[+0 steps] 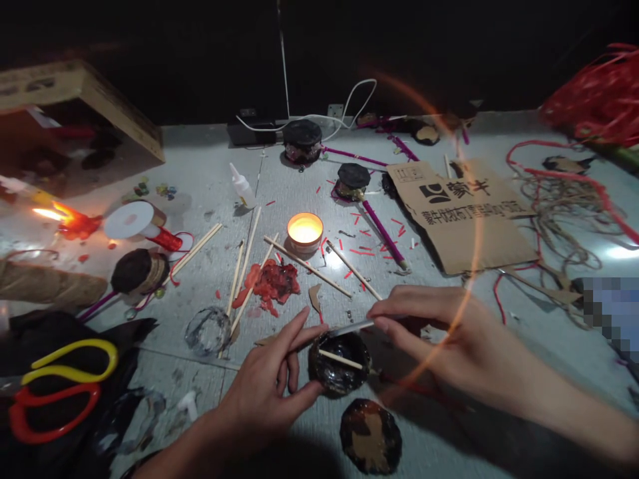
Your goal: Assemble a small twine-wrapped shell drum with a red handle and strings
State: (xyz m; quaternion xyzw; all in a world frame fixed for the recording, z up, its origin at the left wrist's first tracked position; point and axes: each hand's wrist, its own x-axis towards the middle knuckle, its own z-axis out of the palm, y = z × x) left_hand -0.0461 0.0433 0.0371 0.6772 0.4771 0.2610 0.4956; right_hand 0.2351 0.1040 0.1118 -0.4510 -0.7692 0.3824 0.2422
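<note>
With right hand (446, 329), pinching thin grey strip (352, 326); with left hand (272, 372), spread wide, touching round glossy black bowl (340, 380). Could tip the bowl — by pressing unevenly.

1 head cam, looks fwd + down on pale grey wood-grain surface (200, 163); bare L hand (272, 369) + bare R hand (434, 336) close, flat black wall (174, 53) in far bkgd.

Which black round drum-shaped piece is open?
The round black piece touched by the left hand, a pale wooden stick across its hollow; others show covered tops.
</note>
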